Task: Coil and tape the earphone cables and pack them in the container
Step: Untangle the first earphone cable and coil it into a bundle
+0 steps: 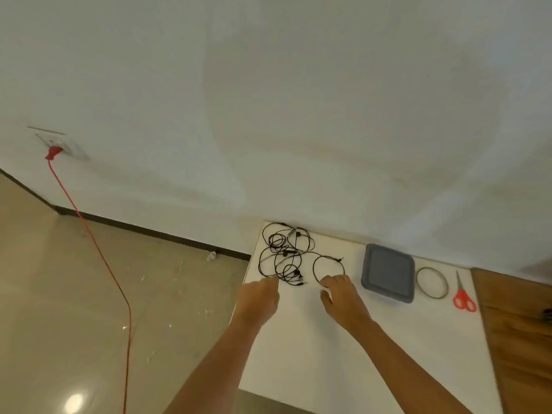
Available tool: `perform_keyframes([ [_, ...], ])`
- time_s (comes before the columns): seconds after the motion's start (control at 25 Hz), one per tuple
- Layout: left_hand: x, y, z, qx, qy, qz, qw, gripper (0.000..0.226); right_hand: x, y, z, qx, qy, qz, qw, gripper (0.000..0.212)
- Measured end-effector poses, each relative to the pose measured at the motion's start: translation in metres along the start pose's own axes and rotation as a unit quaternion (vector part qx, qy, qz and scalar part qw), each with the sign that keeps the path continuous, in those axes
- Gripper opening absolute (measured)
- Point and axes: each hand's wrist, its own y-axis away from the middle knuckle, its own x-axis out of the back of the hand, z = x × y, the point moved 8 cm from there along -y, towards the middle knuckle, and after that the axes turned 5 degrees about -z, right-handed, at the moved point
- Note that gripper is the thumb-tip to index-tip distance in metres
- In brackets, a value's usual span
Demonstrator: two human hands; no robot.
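1. Presently we find a tangle of black earphone cables (284, 254) lying at the far left corner of a white table (328, 360), close to the wall.
2. One strand runs right from the tangle and forms a single open loop (328, 256) flat on the table, its plug end at the loop's far right.
3. The left hand (263, 297) reaches forward to the near edge of the tangle, its fingertips at the cable. We cannot tell whether it pinches a strand or only touches it.
4. The right hand (340, 294) lies palm down, fingers relaxed and thumb held apart, holding nothing. Its fingertips meet the near edge of the loop.
5. A grey square container (388, 273) with its lid on stands just right of the loop, clear of both hands.
6. A thin roll of tape (417, 281) lies flat beside the container, and red-handled scissors (461, 289) lie right of that, blades pointing away.
7. A wooden surface (519, 324) adjoins the table on the right.
8. At far left, a red cord (98, 252) hangs from a wall socket (64, 143) down to the tiled floor (59, 294).
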Motion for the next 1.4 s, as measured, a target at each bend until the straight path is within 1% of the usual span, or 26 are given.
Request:
perform_keyframes([
  [0.04, -0.018, 0.000, 0.000, -0.012, 0.001, 0.012, 1.000, 0.007, -0.017, -0.004, 0.007, -0.009, 0.002, -0.010, 1.000, 0.031],
  [0.12, -0.056, -0.006, -0.001, -0.022, 0.004, 0.026, 0.999, 0.016, -0.041, -0.015, 0.018, -0.004, -0.004, 0.000, 1.000, 0.041],
  [0.16, -0.068, -0.006, -0.003, -0.016, -0.017, 0.032, 0.999, 0.018, -0.048, -0.020, 0.021, -0.007, 0.001, 0.012, 1.000, 0.045],
  [0.2, -0.080, -0.009, -0.005, -0.013, -0.022, 0.043, 0.999, 0.013, -0.054, -0.027, 0.024, -0.005, 0.007, 0.026, 1.000, 0.047],
  [0.24, -0.085, -0.011, -0.007, -0.008, -0.007, 0.043, 0.999, 0.009, -0.056, -0.032, 0.023, -0.002, 0.013, 0.048, 0.999, 0.047],
  [0.32, -0.087, -0.014, -0.012, 0.001, 0.003, 0.070, 0.998, 0.016, -0.051, -0.039, 0.027, -0.021, 0.013, 0.084, 0.996, 0.037],
  [0.36, -0.085, -0.012, -0.014, 0.009, 0.007, 0.081, 0.997, 0.018, -0.049, -0.038, 0.029, -0.046, 0.012, 0.083, 0.995, 0.030],
  [0.48, -0.076, -0.002, -0.009, 0.016, 0.020, 0.094, 0.995, 0.017, -0.047, -0.015, 0.030, -0.102, 0.064, 0.026, 0.992, 0.023],
  [0.52, -0.072, 0.002, -0.005, 0.013, 0.026, 0.096, 0.995, 0.014, -0.043, -0.002, 0.031, -0.106, 0.049, 0.014, 0.993, 0.019],
  [0.56, -0.063, 0.007, 0.000, 0.012, 0.034, 0.103, 0.994, 0.012, -0.033, 0.012, 0.030, -0.105, -0.007, 0.023, 0.994, 0.015],
  [0.6, -0.055, 0.009, 0.005, 0.008, 0.050, 0.100, 0.994, 0.015, -0.018, 0.024, 0.028, -0.098, -0.089, 0.040, 0.990, 0.011],
  [0.64, -0.047, 0.010, 0.011, -0.002, 0.079, 0.094, 0.992, 0.024, 0.001, 0.033, 0.024, -0.087, -0.168, 0.062, 0.980, 0.011],
  [0.72, -0.024, 0.015, 0.031, -0.055, 0.172, 0.079, 0.980, 0.052, 0.048, 0.048, 0.007, -0.062, -0.268, 0.107, 0.955, 0.014],
  [0.8, 0.016, 0.030, 0.064, -0.144, 0.279, 0.079, 0.946, 0.073, 0.093, 0.061, -0.015, -0.040, -0.342, 0.119, 0.931, 0.017],
  [0.84, 0.039, 0.036, 0.080, -0.177, 0.318, 0.083, 0.928, 0.074, 0.114, 0.066, -0.028, -0.020, -0.379, 0.112, 0.918, 0.017],
  [0.88, 0.062, 0.043, 0.094, -0.200, 0.347, 0.091, 0.912, 0.065, 0.135, 0.071, -0.042, 0.003, -0.406, 0.104, 0.908, 0.016],
  [0.96, 0.106, 0.057, 0.111, -0.221, 0.376, 0.135, 0.890, 0.027, 0.182, 0.088, -0.069, 0.045, -0.434, 0.114, 0.893, 0.014],
  [1.0, 0.122, 0.062, 0.114, -0.222, 0.382, 0.147, 0.885, 0.012, 0.204, 0.096, -0.079, 0.063, -0.441, 0.126, 0.886, 0.014],
  [1.04, 0.131, 0.063, 0.114, -0.214, 0.380, 0.147, 0.888, 0.007, 0.223, 0.102, -0.088, 0.077, -0.450, 0.140, 0.879, 0.013],
  [1.12, 0.148, 0.072, 0.108, -0.193, 0.338, 0.144, 0.910, 0.009, 0.265, 0.123, -0.105, 0.100, -0.477, 0.174, 0.856, 0.013],
  [1.2, 0.159, 0.083, 0.099, -0.177, 0.286, 0.135, 0.932, 0.007, 0.300, 0.142, -0.113, 0.109, -0.516, 0.199, 0.826, 0.013],
  [1.24, 0.162, 0.088, 0.093, -0.165, 0.286, 0.125, 0.936, 0.006, 0.316, 0.151, -0.115, 0.115, -0.535, 0.211, 0.810, 0.014],
  [1.28, 0.165, 0.095, 0.089, -0.155, 0.302, 0.111, 0.934, 0.015, 0.331, 0.159, -0.118, 0.125, -0.553, 0.218, 0.795, 0.015],
  [1.32, 0.167, 0.103, 0.090, -0.153, 0.337, 0.086, 0.925, 0.036, 0.343, 0.166, -0.122, 0.137, -0.571, 0.218, 0.780, 0.015],
  [1.36, 0.169, 0.113, 0.098, -0.160, 0.381, 0.057, 0.909, 0.064, 0.352, 0.173, -0.128, 0.145, -0.584, 0.212, 0.770, 0.014],
  [1.4, 0.172, 0.122, 0.110, -0.165, 0.410, 0.034, 0.896, 0.086, 0.357, 0.178, -0.137, 0.151, -0.593, 0.200, 0.765, 0.014],
])
